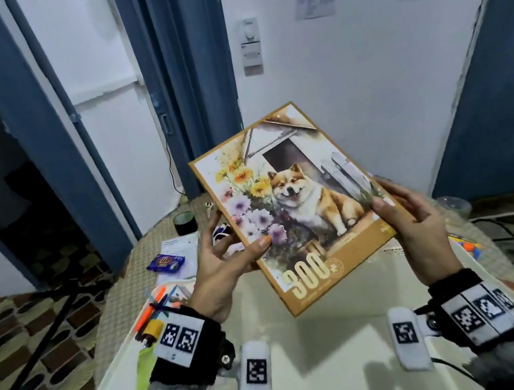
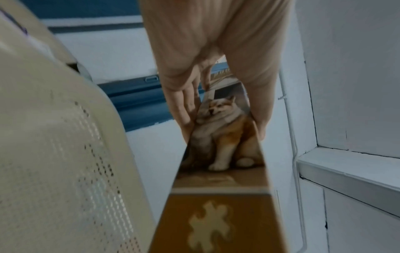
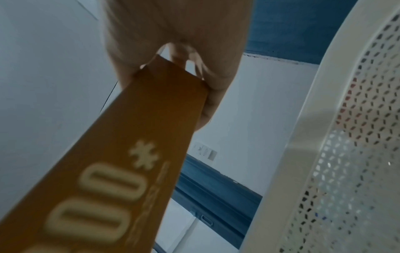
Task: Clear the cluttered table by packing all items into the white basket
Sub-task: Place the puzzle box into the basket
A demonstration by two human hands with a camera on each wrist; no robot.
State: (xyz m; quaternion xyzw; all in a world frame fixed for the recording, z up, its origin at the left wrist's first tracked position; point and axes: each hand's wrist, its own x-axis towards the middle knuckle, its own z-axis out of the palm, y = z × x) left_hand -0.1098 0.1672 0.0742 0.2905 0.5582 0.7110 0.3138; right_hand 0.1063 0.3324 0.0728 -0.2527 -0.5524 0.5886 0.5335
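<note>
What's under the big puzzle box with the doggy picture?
Under the brown cardboard puzzle box, held up by the left hand and right hand, is the white plastic basket, which looks empty where visible. The box hides the table directly behind it.

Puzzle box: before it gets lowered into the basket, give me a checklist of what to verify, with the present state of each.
1. Left hand grips the puzzle box: ok, thumb on top.
2. Right hand grips the opposite edge: ok.
3. Box is over the white basket: ok, held above it, tilted.
4. Basket floor under the box is free: ok in the head view.
5. Box fits flat inside: cannot tell.
6. Table cleared: not ok, blue packet and dark cup remain.
</note>
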